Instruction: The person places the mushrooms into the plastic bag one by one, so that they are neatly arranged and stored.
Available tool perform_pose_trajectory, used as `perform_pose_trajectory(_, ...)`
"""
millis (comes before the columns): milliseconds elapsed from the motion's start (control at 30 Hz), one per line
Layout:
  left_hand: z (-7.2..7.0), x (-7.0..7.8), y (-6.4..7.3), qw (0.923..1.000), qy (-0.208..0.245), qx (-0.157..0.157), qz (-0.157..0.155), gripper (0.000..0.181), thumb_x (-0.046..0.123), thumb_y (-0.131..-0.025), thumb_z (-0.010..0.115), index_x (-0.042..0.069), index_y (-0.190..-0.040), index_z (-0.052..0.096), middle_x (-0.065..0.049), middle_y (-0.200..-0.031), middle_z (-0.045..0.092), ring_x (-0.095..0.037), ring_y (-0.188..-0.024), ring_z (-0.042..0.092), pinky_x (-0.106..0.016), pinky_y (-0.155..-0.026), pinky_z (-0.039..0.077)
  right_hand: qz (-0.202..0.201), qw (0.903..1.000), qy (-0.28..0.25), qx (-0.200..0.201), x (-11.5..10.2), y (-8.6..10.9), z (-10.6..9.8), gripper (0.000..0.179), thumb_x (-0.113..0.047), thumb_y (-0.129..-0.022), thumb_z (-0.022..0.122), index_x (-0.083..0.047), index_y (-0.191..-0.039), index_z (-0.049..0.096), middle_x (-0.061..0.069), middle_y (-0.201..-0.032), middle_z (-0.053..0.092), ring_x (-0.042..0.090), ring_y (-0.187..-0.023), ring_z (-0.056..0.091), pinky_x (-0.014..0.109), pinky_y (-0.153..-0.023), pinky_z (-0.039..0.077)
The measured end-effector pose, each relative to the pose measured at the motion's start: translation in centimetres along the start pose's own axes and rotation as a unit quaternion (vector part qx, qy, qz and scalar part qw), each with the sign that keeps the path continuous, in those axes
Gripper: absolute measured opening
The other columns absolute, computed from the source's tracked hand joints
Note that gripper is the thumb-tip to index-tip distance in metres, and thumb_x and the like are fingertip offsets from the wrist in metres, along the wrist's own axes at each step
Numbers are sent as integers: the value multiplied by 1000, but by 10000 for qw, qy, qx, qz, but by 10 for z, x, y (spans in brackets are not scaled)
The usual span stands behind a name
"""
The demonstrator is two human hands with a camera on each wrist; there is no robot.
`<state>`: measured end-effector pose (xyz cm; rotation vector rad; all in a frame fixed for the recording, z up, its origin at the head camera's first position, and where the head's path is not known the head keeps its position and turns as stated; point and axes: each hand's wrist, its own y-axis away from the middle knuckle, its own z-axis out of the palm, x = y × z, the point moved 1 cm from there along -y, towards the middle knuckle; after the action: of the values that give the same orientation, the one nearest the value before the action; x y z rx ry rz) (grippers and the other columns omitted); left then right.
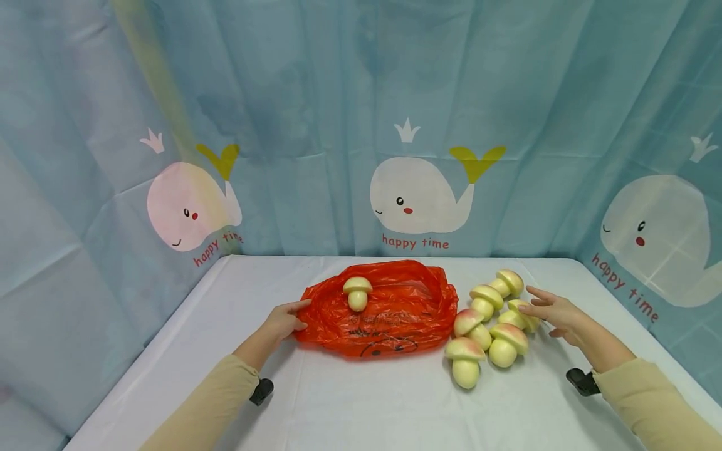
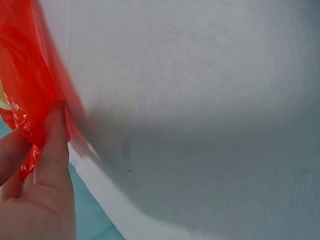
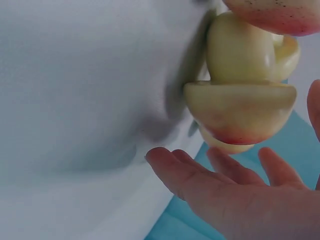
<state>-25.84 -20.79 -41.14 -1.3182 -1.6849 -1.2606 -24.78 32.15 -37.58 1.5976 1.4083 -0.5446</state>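
A red plastic bag (image 1: 389, 313) lies spread on the table with its mouth open, dark print on its side. One pale yellow toy mushroom (image 1: 358, 294) is inside it, towards the left. My left hand (image 1: 284, 321) pinches the bag's left edge; in the left wrist view the red film (image 2: 30, 85) runs between thumb and fingers. Several more toy mushrooms, some with pink-tinged caps, lie grouped to the right of the bag. Beside that group my right hand (image 1: 558, 316) holds nothing, its fingers spread near a mushroom cap (image 3: 240, 112) in the right wrist view.
The white-covered table (image 1: 361, 407) ends at a light blue curtain (image 1: 316, 125) printed with whales, which hangs behind and at both sides. The nearest mushroom (image 1: 465, 363) lies just right of the bag's front corner. A dark wrist device (image 1: 582, 382) sits under the right sleeve.
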Motion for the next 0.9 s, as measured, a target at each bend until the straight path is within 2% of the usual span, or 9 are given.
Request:
perform_pose_trajectory(300, -1, -2, 1, 9999, -95, -4, 128, 60, -11, -87, 55, 5, -144, 46, -28, -149, 31, -38, -122, 39, -32, -88, 50, 59, 9999, 79, -127, 4, -2, 3, 93, -36, -96, 60, -3, -153, -6, 39, -150, 1, 60, -134, 2, 74, -97, 22)
perform_pose_trajectory(667, 0, -2, 1, 10000, -75, 39, 41, 58, -12, -89, 51, 4, -144, 45, -28, -150, 31, -37, -122, 40, -37, -92, 48, 117, 9997, 175, -142, 4, -2, 7, 100, -35, -89, 68, -3, -153, -3, 43, -148, 0, 59, -135, 3, 74, -97, 22)
perform_pose_trajectory(900, 0, -6, -3, 10000, -62, 47, 61, 59, -12, -88, 52, 4, -144, 45, -27, -149, 32, -35, -115, 43, -30, -83, 50, 170, 9994, 279, -131, 3, -2, 5, 97, -36, -91, 67, -2, -153, 0, 44, -147, 2, 61, -133, 7, 75, -94, 25)
